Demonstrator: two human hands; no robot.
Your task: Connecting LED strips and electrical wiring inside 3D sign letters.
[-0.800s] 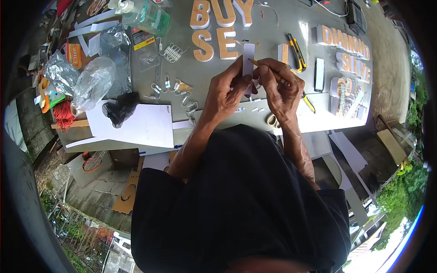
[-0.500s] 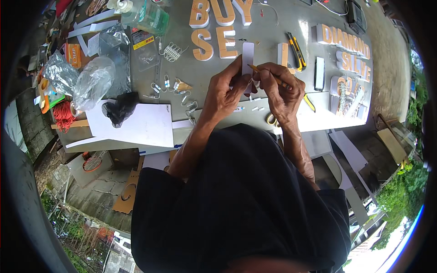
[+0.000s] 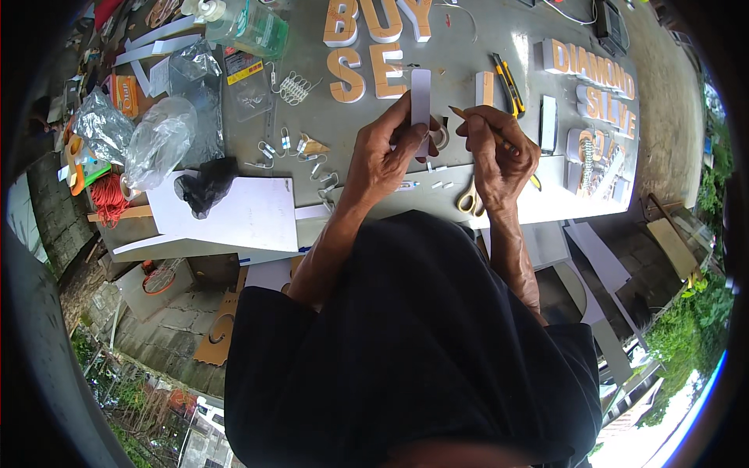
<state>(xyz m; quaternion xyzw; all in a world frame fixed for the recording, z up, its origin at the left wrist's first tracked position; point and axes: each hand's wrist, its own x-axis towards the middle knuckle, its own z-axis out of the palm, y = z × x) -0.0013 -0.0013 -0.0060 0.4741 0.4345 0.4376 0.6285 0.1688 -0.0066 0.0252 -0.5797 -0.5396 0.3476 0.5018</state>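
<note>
My left hand [image 3: 384, 152] is closed on a narrow pale white strip [image 3: 420, 92], thumb pressed on its face, the strip standing up past the fingers. A yellow pencil [image 3: 459, 113] sits in the pinched fingers of my right hand [image 3: 503, 160], its tip pointing left, a little apart from the strip. Between the hands a pale ring-shaped thing [image 3: 443, 139] shows, partly hidden. Yellow-handled scissors [image 3: 468, 203] lie beside my right wrist, near small white pieces [image 3: 442, 186].
Brown-faced block letters [image 3: 346, 76] stand at the back, more [image 3: 589, 69] at right. A yellow-black utility knife [image 3: 509, 87] and a phone [image 3: 548, 123] lie right. Left are plastic bags [image 3: 161, 140], a green liquid bottle [image 3: 248, 30], small wired modules [image 3: 285, 142] and a white sheet [image 3: 250, 214].
My right hand has moved right with the pencil, away from the strip. The strip has shifted slightly left and up in my left hand, and more of the scissors shows.
</note>
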